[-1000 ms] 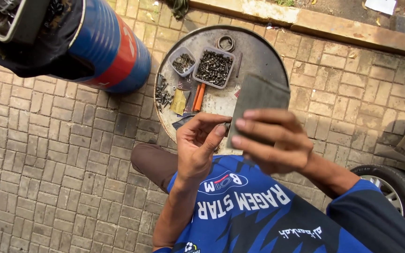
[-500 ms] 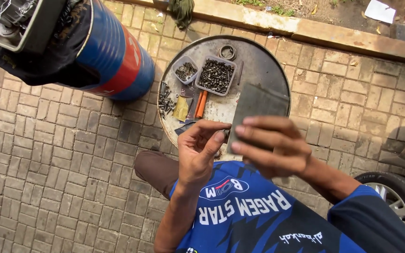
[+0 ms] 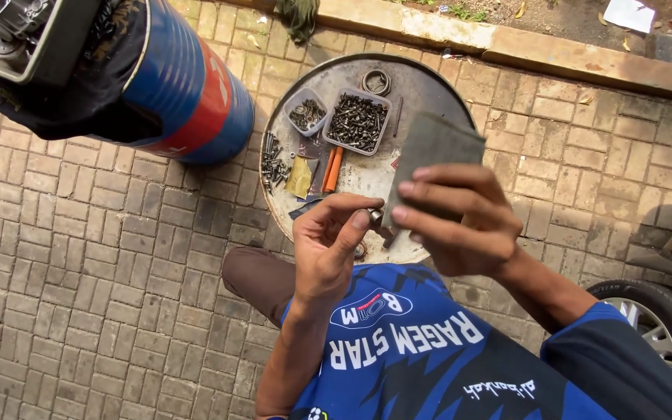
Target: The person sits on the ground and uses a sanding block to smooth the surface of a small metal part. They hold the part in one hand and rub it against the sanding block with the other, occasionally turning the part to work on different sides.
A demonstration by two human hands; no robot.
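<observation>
Hands over a round metal tray on brick paving: a small metal part and a grey sheet in hand.

Left hand: thumb and forefinger closed to a pinch on a small metal part, other fingers loosely curled; the kind of part is too small to tell. Right hand: fingers laid flat and close together across a grey abrasive sheet, gripping its lower end, fingertips just beside the part. Both held above the tray's near edge. On the tray: a rectangular tub of dark screws, a smaller tub, an orange-handled tool, loose bolts, a metal ring. Blue-and-red drum to the left; car tyre at right.
</observation>
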